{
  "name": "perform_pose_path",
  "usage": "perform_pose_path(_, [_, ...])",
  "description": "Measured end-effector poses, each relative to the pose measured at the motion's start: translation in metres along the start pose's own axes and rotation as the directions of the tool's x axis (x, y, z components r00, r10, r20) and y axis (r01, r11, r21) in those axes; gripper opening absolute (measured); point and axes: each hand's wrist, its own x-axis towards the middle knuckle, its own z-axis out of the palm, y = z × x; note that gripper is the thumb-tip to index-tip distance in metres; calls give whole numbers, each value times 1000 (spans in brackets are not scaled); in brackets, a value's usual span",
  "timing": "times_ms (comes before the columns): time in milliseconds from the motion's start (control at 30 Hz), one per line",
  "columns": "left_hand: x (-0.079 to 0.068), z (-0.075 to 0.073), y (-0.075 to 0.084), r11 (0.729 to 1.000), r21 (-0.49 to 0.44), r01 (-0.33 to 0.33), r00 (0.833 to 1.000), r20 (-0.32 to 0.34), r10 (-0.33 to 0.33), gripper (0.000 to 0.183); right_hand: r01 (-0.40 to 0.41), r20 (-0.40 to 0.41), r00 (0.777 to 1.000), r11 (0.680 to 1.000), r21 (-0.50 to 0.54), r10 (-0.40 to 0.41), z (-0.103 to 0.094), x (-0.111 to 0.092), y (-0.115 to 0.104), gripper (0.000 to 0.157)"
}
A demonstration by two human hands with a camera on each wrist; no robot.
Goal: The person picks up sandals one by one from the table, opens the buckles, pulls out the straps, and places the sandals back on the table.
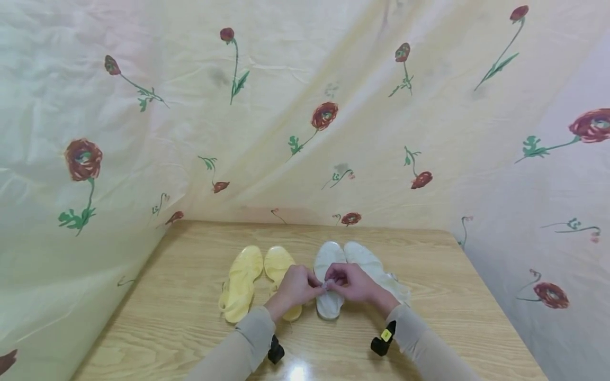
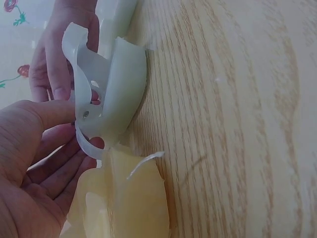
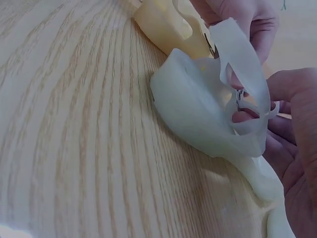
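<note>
A white jelly sandal [image 1: 329, 308] lies on the table with its heel toward me. Both hands meet above it at its ankle strap [image 3: 237, 52]. My left hand [image 1: 296, 288] pinches the strap from the left, and my right hand [image 1: 356, 284] pinches it from the right. Between the fingers, a small metal buckle [image 3: 239, 99] shows in the right wrist view. Some fingertips are hidden behind the strap. Touching this sandal at the toe is a second white sandal [image 1: 364, 258], angled out to the right and partly covered by my right hand.
To the left lies a pair of yellow jelly sandals, one fully visible [image 1: 240, 283] and the other [image 1: 278, 262] partly under my left hand. A thin loose yellow-sandal strap [image 2: 146, 162] sticks out. Flowered cloth [image 1: 267, 132] hangs behind the wooden table [image 1: 181, 296].
</note>
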Motion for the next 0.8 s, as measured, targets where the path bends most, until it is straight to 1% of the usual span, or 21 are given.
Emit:
perform_pose_path(200, [0, 0, 1, 1000, -9, -14, 1000, 0, 14, 10, 35, -29, 999, 990, -139, -39, -4, 6, -11, 9])
perform_pose_path(300, [-1, -1, 1, 1000, -21, -7, 1000, 6, 7, 10, 47, -14, 999, 980, -192, -51, -8, 9, -19, 9])
perform_pose_path(433, [-1, -1, 0, 1000, -27, 5, 1000, 8, -5, 10, 38, 20, 999, 969, -245, -35, -12, 11, -27, 7])
perform_pose_path(633, [-1, 0, 0, 1000, -22, -8, 1000, -6, 8, 12, 19, 52, 999, 963, -267, -5, -12, 9, -25, 8])
perform_pose_path(800, [-1, -1, 1, 1000, -11, 1, 1000, -1, -1, 13, -22, 39, 999, 974, -224, 32, -10, 3, -18, 9])
